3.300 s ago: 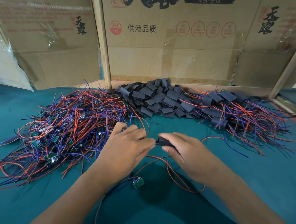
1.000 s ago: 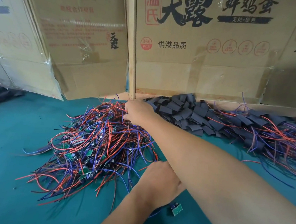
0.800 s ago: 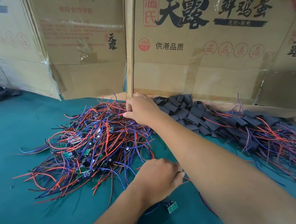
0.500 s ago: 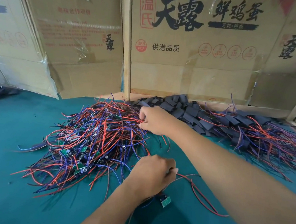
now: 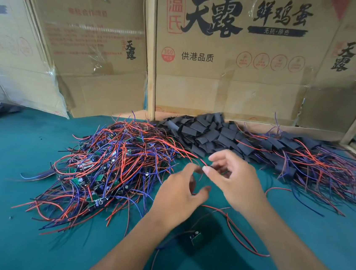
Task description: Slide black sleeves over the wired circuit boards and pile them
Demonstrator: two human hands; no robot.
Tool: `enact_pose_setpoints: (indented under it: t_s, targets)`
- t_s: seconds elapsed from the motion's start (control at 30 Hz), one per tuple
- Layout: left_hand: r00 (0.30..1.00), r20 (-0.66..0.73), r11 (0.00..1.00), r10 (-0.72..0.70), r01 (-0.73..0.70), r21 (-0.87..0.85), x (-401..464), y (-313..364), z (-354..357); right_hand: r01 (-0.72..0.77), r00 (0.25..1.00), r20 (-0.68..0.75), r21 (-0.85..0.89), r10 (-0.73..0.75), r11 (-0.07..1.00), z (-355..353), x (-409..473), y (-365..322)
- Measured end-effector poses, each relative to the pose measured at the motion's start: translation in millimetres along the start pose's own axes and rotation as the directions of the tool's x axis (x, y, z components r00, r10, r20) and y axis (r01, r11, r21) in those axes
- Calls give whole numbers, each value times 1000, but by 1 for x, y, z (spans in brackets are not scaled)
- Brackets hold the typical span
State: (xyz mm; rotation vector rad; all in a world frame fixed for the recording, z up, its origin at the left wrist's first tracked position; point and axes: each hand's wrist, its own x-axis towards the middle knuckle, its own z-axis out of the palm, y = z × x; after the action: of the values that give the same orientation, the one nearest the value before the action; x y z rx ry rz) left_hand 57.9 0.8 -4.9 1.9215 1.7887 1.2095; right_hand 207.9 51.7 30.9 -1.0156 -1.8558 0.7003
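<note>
Centrally, a thin red wire (image 5: 200, 162) is pinched between the curled fingers of the right hand (image 5: 237, 181), while the left hand (image 5: 179, 197) is held just beside it with loosely curled fingers; whether it grips anything cannot be told. At left-centre, a tangled heap of red-and-blue wired green circuit boards (image 5: 107, 171) is spread on the teal table covering (image 5: 8, 238). Flat black sleeves (image 5: 208, 133) are piled at upper centre, with sleeved boards (image 5: 302, 156) at right. One small green circuit board (image 5: 195, 239) lies below the hands.

We see a teal table (image 5: 6, 215); on it, bare wired boards (image 5: 107, 171) heaped at nine o'clock; black sleeves (image 5: 208, 133) at twelve; sleeved boards (image 5: 314, 166) at two; one loose board (image 5: 196, 238) at six.
</note>
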Motion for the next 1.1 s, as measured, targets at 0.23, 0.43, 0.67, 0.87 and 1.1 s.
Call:
enact_pose_setpoints:
  t_s: [0.23,0.43,0.67,0.87,1.1]
  targets:
    - [994,-36,921,107,-112,-374,-4,15,-2,79,997,10,179,-82,981,-13,-20,-5]
    - [996,-62,793,67,-91,-602,-2,15,-9,239,967,70,92,-246,967,-19,-22,-11]
    - [998,-45,771,44,-62,-633,3,10,-13,389,921,119,-315,-370,866,-27,-21,-4]
    - [997,-5,791,76,-64,-609,6,5,-19,380,925,176,-404,-336,832,-25,-17,3]
    - [1000,6,758,5,0,-652,6,0,-18,176,970,198,-184,-139,967,-23,-22,4]
